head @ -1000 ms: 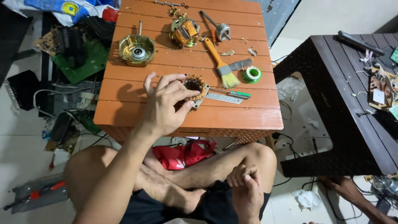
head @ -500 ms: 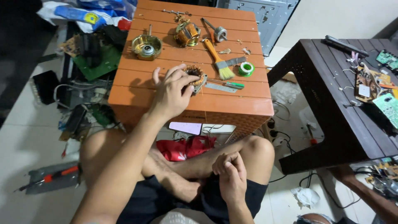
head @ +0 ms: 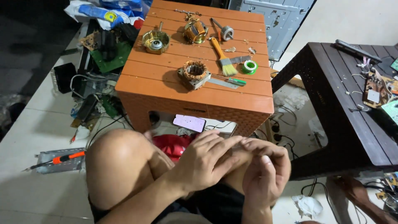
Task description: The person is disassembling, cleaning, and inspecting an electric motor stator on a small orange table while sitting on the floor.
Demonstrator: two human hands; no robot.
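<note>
Both of my hands are meeting over my knee, well below the orange stool (head: 195, 93), and I am working my left hand (head: 207, 159) against my right hand (head: 265, 176); the left fingers are lying loosely flat across the right knuckles, while the right is curling half-closed, and whether anything small is pinched between them I cannot tell; nothing is showing there. The motor stator (head: 194, 74), with its copper windings, is sitting alone near the stool's front edge, touched by neither hand; just beside it on the stool are lying a flat metal strip and a green-handled tool (head: 230, 81), then a paintbrush (head: 221, 56) and a green tape roll (head: 249, 66); toward the stool's far edge are resting a round brass-coloured housing (head: 155, 41) and a second wound part (head: 195, 31). To do this well, I judge, I should be keeping my hands low over my lap, so that anything slipping out is landing there rather than among the cables beside the stool.
</note>
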